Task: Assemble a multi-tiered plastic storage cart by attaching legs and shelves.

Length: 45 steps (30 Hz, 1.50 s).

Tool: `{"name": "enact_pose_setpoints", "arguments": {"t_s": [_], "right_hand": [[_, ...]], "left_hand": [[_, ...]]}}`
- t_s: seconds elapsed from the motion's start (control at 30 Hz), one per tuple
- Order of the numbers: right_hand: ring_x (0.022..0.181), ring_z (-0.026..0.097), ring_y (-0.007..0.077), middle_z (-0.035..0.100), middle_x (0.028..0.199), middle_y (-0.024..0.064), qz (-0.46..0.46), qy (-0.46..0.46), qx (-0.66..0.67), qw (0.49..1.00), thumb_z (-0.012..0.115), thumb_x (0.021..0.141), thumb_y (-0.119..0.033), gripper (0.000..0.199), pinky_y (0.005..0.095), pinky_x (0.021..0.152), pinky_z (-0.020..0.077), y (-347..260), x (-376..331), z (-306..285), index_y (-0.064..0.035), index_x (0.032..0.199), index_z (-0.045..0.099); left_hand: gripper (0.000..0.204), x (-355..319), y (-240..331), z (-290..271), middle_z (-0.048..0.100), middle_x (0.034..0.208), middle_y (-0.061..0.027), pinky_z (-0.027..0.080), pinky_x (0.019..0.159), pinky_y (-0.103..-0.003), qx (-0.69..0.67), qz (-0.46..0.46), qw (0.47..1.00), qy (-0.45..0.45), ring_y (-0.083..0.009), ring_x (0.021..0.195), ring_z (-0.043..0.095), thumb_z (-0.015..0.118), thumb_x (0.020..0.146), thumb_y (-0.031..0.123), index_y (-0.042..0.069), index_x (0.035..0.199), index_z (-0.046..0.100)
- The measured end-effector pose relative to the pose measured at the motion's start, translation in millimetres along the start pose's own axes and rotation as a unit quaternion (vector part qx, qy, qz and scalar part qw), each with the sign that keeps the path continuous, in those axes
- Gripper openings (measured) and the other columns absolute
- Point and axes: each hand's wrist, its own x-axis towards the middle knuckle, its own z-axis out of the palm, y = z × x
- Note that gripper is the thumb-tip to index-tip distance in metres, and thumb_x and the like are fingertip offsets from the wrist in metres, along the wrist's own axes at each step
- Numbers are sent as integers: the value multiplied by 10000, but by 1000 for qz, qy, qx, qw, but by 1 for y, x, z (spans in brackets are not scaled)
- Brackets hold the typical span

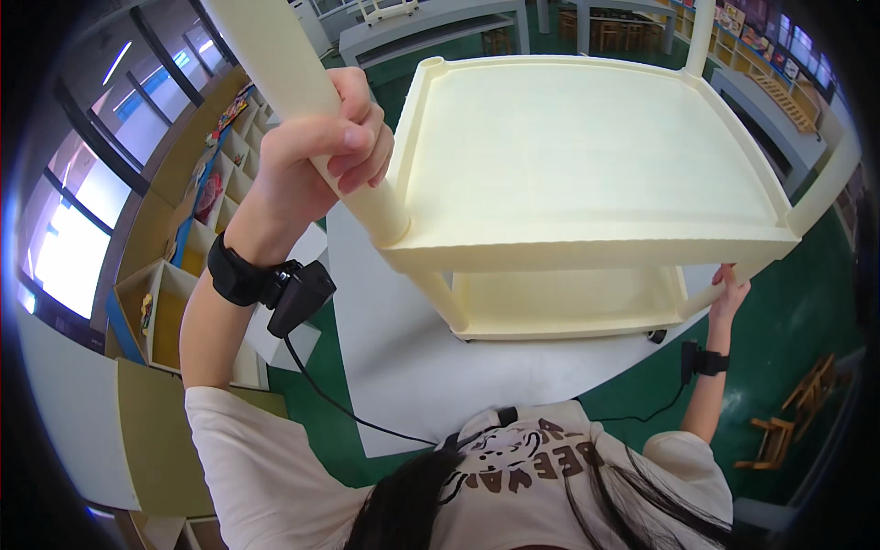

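Observation:
A cream plastic shelf cart stands in front of me, with a wide rimmed upper tray [587, 147] and a lower tray [568, 298] beneath it. My left hand [335, 147] is wrapped round the thick near-left post [270, 55], above the upper tray. Lower down on the right, my right hand [729, 291] grips the near-right post [704, 301] between the two trays; some of its fingers are hidden behind the post. A small black caster [656, 336] shows under the lower tray's right corner.
The cart is on a white tabletop [394, 385]. Compartment shelving [174, 302] runs along the left under windows. Small wooden chairs [775, 440] are on the green floor at right. Grey tables [440, 41] stand at the back. Black cables hang from both wrist devices.

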Motion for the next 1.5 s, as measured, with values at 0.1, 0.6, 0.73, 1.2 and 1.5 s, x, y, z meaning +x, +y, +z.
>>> {"name": "enact_pose_setpoints", "arguments": {"t_s": [0.1, 0.6, 0.73, 1.2, 1.5], "right_hand": [[449, 393, 105, 423, 517, 24, 2, 10, -1, 1000, 571, 688, -81, 118, 224, 452, 298, -4, -1, 3, -15, 671, 475], [448, 385, 103, 418, 501, 24, -7, 14, -11, 1000, 542, 681, -76, 107, 220, 456, 285, 0, -1, -2, -20, 632, 466], [451, 390, 104, 420, 504, 24, 5, 26, -13, 1000, 545, 687, -78, 108, 219, 461, 291, -4, -2, 6, -18, 639, 469], [454, 398, 100, 422, 513, 22, 6, 25, -3, 1000, 581, 686, -75, 128, 221, 464, 297, -8, -3, 9, -32, 645, 468], [452, 394, 97, 423, 517, 20, 13, 20, -11, 1000, 574, 684, -68, 107, 216, 456, 292, -3, -1, 6, -28, 669, 476]], "left_hand": [[219, 5, -6, -9, 354, 392, 17, 331, 379, -229, -78, 14, 994, -81, -92, 331, 362, 541, 598, 119, 114, 557, 326], [213, 32, -28, -27, 427, 409, -14, 338, 363, -221, -238, 63, 890, -384, -114, 332, 417, 575, 588, 53, 90, 586, 365], [190, 20, -25, -22, 428, 435, -28, 341, 385, -222, -240, 56, 930, -273, -111, 354, 420, 544, 618, 68, 89, 602, 356], [223, -3, 1, 36, 407, 509, -7, 380, 485, -252, 50, 3, 948, 316, -118, 454, 445, 635, 662, 187, 54, 682, 456], [212, -4, -1, 29, 341, 442, 5, 326, 452, -249, 61, -23, 965, 253, -100, 391, 356, 545, 663, 121, 97, 572, 356]]}}
